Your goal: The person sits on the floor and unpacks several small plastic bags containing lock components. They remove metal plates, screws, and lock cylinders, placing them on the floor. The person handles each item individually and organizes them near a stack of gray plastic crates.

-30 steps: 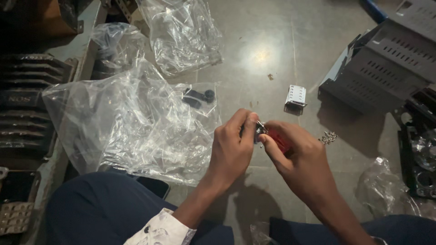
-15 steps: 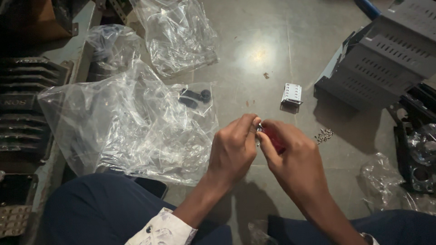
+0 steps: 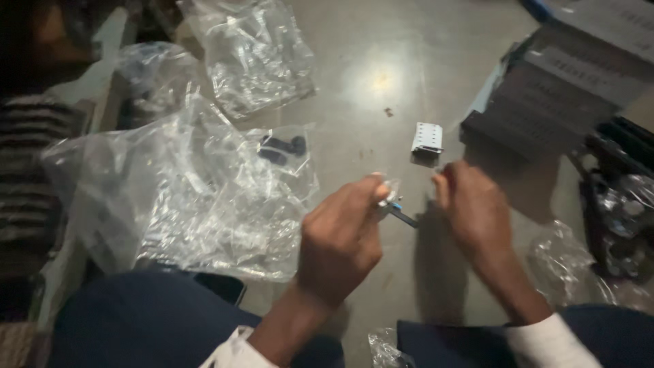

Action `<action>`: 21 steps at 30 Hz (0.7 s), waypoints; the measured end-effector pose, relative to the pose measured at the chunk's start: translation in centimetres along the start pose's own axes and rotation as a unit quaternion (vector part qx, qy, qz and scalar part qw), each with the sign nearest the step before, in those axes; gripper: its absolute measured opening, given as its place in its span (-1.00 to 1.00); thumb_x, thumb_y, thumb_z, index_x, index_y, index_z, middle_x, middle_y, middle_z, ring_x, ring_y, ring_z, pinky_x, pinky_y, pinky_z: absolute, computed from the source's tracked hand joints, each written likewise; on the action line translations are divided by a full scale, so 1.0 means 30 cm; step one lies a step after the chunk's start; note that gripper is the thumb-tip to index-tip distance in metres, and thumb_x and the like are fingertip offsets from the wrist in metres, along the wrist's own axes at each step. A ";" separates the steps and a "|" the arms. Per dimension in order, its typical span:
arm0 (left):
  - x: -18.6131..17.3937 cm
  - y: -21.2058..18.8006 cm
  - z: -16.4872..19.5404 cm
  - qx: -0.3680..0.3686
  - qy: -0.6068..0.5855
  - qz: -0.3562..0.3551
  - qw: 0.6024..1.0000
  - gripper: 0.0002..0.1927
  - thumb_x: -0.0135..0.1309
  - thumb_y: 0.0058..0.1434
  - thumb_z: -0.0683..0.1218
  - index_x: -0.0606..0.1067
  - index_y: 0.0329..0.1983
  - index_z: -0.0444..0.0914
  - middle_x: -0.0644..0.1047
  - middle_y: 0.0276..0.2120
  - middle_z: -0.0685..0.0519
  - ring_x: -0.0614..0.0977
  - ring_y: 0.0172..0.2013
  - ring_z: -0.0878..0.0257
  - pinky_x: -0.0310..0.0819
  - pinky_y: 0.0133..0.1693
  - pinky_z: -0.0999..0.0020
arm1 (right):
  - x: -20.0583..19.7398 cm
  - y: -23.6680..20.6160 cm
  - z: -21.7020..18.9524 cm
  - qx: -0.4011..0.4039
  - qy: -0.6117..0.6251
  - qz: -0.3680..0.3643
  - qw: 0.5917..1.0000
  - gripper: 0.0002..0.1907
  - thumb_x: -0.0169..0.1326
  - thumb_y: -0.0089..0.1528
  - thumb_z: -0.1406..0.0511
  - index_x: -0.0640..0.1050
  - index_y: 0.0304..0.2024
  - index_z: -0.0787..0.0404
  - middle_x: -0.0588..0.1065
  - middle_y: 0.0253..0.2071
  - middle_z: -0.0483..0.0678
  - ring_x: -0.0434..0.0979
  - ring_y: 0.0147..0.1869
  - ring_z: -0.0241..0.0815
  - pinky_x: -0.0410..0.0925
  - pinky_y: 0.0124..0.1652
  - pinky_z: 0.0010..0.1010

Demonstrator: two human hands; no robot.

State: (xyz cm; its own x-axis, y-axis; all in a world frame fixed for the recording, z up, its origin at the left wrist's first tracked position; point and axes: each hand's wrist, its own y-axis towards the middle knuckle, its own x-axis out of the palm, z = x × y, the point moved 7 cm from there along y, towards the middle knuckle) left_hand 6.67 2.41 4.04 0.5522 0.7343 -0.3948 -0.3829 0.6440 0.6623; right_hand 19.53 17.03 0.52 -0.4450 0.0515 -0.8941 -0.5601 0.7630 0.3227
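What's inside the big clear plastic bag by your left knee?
Two small dark parts show through the clear plastic bag near its top right corner. Crumpled, glaring folds hide anything else inside.

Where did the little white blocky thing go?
In the head view, the small white part lies on the grey floor right of centre, just beyond the right hand and beside the dark grey boxes.
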 end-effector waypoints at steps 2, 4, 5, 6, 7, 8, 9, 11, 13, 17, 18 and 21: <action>-0.019 0.009 -0.026 -0.052 -0.018 -0.004 0.998 -0.92 0.04 0.41 -0.23 0.49 -0.09 -0.36 0.60 -0.32 -0.16 0.69 -0.33 -0.03 0.54 -0.31 0.19 | 0.019 0.007 0.112 0.107 0.052 -0.037 0.992 -0.80 0.14 0.34 0.24 0.53 -0.08 0.24 0.57 -0.30 0.10 0.61 -0.27 0.00 0.43 -0.28 -0.21; -0.017 0.011 -0.094 -0.164 -0.042 -0.030 0.985 -0.90 0.00 0.44 -0.19 0.49 -0.18 -0.33 0.58 -0.43 -0.13 0.68 -0.44 0.02 0.47 -0.42 0.21 | 0.073 -0.028 0.218 0.274 0.148 -0.113 0.943 -0.76 0.10 0.34 0.20 0.49 -0.02 0.19 0.56 -0.31 0.00 0.65 -0.28 -0.14 0.45 -0.30 -0.30; -0.018 0.005 -0.101 -0.182 -0.043 -0.034 0.982 -0.87 -0.02 0.45 -0.17 0.49 -0.18 -0.32 0.57 -0.46 -0.13 0.67 -0.45 0.01 0.45 -0.42 0.19 | 0.098 -0.027 0.201 0.243 0.233 -0.130 0.933 -0.77 0.08 0.33 0.21 0.46 -0.03 0.18 0.55 -0.30 -0.04 0.64 -0.27 -0.19 0.45 -0.32 -0.34; -0.008 0.009 -0.112 -0.193 -0.049 -0.041 0.979 -0.85 -0.04 0.46 -0.15 0.49 -0.17 -0.32 0.55 -0.48 -0.13 0.65 -0.47 0.01 0.43 -0.42 0.18 | 0.113 -0.028 0.179 0.214 0.315 -0.136 0.914 -0.77 0.06 0.32 0.22 0.44 -0.04 0.17 0.54 -0.30 -0.08 0.63 -0.26 -0.24 0.45 -0.34 -0.38; 0.003 0.019 -0.127 -0.196 -0.054 -0.047 0.978 -0.83 -0.06 0.47 -0.12 0.49 -0.17 -0.31 0.54 -0.51 -0.13 0.64 -0.48 0.00 0.41 -0.42 0.17 | 0.125 -0.018 0.149 0.180 0.397 -0.135 0.890 -0.78 0.05 0.30 0.23 0.41 -0.05 0.16 0.53 -0.29 -0.12 0.62 -0.25 -0.30 0.46 -0.36 -0.41; 0.015 0.023 -0.140 -0.204 -0.072 -0.060 0.975 -0.82 -0.07 0.47 -0.11 0.49 -0.18 -0.31 0.54 -0.51 -0.13 0.65 -0.49 0.01 0.43 -0.42 0.17 | 0.138 -0.019 0.125 0.171 0.432 -0.138 0.875 -0.79 0.06 0.32 0.24 0.45 -0.05 0.20 0.50 -0.32 -0.11 0.55 -0.28 -0.30 0.41 -0.36 -0.44; 0.027 0.021 -0.148 -0.216 -0.089 -0.072 0.970 -0.81 -0.08 0.46 -0.10 0.48 -0.18 -0.30 0.54 -0.52 -0.12 0.66 -0.49 0.02 0.44 -0.42 0.17 | 0.143 -0.031 0.097 0.162 0.463 -0.145 0.859 -0.79 0.07 0.34 0.25 0.49 -0.05 0.23 0.47 -0.34 -0.11 0.48 -0.30 -0.30 0.36 -0.36 -0.46; 0.045 0.010 -0.154 -0.232 -0.110 -0.087 0.962 -0.80 -0.09 0.45 -0.09 0.47 -0.19 -0.31 0.53 -0.53 -0.13 0.66 -0.50 0.01 0.44 -0.43 0.15 | 0.138 -0.041 0.058 0.150 0.471 -0.166 0.853 -0.78 0.09 0.34 0.25 0.55 -0.03 0.24 0.44 -0.36 -0.13 0.40 -0.33 -0.33 0.30 -0.36 -0.50; 0.056 0.004 -0.160 -0.235 -0.112 -0.101 0.960 -0.79 -0.08 0.45 -0.08 0.44 -0.21 -0.32 0.51 -0.54 -0.15 0.64 -0.51 -0.02 0.41 -0.43 0.13 | 0.138 -0.055 0.021 0.148 0.430 -0.186 0.871 -0.75 0.11 0.30 0.25 0.59 -0.01 0.20 0.44 -0.36 -0.18 0.38 -0.33 -0.39 0.27 -0.37 -0.54; 0.059 0.004 -0.150 -0.197 -0.101 -0.096 0.971 -0.78 -0.07 0.47 -0.07 0.43 -0.23 -0.33 0.52 -0.50 -0.16 0.63 -0.45 -0.06 0.40 -0.41 0.12 | 0.138 -0.064 -0.051 0.130 0.505 -0.216 0.825 -0.80 0.14 0.27 0.28 0.62 -0.09 0.23 0.51 -0.34 -0.20 0.45 -0.27 -0.47 0.34 -0.29 -0.61; 0.061 0.003 -0.153 -0.199 -0.090 -0.094 0.971 -0.77 -0.07 0.46 -0.07 0.43 -0.23 -0.33 0.52 -0.51 -0.17 0.62 -0.46 -0.07 0.38 -0.41 0.11 | 0.130 -0.061 -0.067 0.108 0.500 -0.205 0.834 -0.83 0.16 0.27 0.30 0.62 -0.14 0.25 0.52 -0.34 -0.19 0.45 -0.27 -0.47 0.34 -0.30 -0.60; 0.069 -0.010 -0.179 -0.252 -0.077 -0.083 0.961 -0.73 -0.08 0.45 -0.04 0.44 -0.27 -0.34 0.50 -0.55 -0.16 0.60 -0.51 -0.02 0.38 -0.43 0.12 | 0.091 -0.062 -0.090 0.071 0.432 -0.137 0.889 -0.89 0.20 0.26 0.33 0.60 -0.23 0.27 0.50 -0.34 -0.16 0.45 -0.31 -0.42 0.33 -0.33 -0.55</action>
State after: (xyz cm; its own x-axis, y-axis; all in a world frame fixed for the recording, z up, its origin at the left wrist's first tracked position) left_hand 3.94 4.88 -0.41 0.7242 0.5976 -0.3442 -0.5692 0.7997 0.1908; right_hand 17.47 14.00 -1.67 -0.7105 -0.6154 -0.3412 -0.6634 0.7475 0.0333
